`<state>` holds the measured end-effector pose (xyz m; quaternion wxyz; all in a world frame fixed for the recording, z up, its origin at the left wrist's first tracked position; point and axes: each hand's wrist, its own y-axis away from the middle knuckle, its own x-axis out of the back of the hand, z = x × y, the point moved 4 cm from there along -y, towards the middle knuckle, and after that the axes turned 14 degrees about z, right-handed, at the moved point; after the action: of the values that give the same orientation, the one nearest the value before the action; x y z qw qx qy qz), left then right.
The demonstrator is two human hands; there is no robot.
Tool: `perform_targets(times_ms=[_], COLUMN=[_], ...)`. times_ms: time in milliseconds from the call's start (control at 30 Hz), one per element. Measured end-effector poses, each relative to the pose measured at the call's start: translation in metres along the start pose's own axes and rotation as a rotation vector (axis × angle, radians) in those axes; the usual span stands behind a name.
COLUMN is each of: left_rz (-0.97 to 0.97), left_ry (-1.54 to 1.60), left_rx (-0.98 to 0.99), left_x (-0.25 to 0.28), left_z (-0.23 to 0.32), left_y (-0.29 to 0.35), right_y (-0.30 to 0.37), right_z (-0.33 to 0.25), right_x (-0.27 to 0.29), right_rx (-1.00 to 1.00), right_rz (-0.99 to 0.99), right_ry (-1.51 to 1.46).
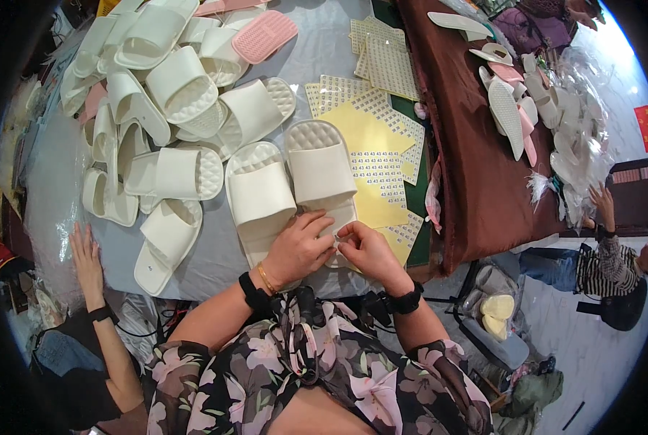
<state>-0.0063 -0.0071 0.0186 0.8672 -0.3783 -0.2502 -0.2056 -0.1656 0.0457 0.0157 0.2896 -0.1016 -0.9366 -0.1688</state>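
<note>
Two off-white slippers lie side by side in front of me, toes pointing away: the left slipper [262, 192] and the right slipper [322, 170]. Over the heel end of the pair, my left hand [298, 249] is closed with its fingers bent, tips at the right slipper's heel. Beside it my right hand [371, 251] pinches thumb and fingers together at the same heel. Whatever is between the fingertips is too small to make out. Yellow and white sheets of printed stickers [378, 174] lie just right of the slippers, partly overlapping.
A heap of white slippers [182, 83] covers the table's left side, with a pink slipper [264, 36] on top. A dark red cloth [476, 181] covers the surface to the right, holding more slippers [509, 116]. At left, a co-worker's hand [86, 257] rests by clear plastic. Another person [607, 272] is at far right.
</note>
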Motion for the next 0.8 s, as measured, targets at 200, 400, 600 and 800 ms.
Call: perform_targets(times_ms=[200,400,600,800], left_rz=[0.026,0.019,-0.008,-0.023], left_ry=[0.0,0.004,-0.045,-0.035], left_rx=[-0.015,-0.01,-0.001,0.05], left_x=[-0.001,0.001,-0.001,-0.004], left_z=[0.001,0.001,0.002,0.004], left_y=[0.001,0.001,-0.003,-0.008], right_y=[0.002,0.003,-0.002,-0.007], right_z=[0.001,-0.002,0.008,0.022], right_x=[-0.001,0.003,0.003,0.009], right_rx=[0.03,0.002,-0.04,-0.054], right_rz=[0.0,0.05,0.09,0.127], right_ry=[-0.046,-0.106,-0.172,-0.239])
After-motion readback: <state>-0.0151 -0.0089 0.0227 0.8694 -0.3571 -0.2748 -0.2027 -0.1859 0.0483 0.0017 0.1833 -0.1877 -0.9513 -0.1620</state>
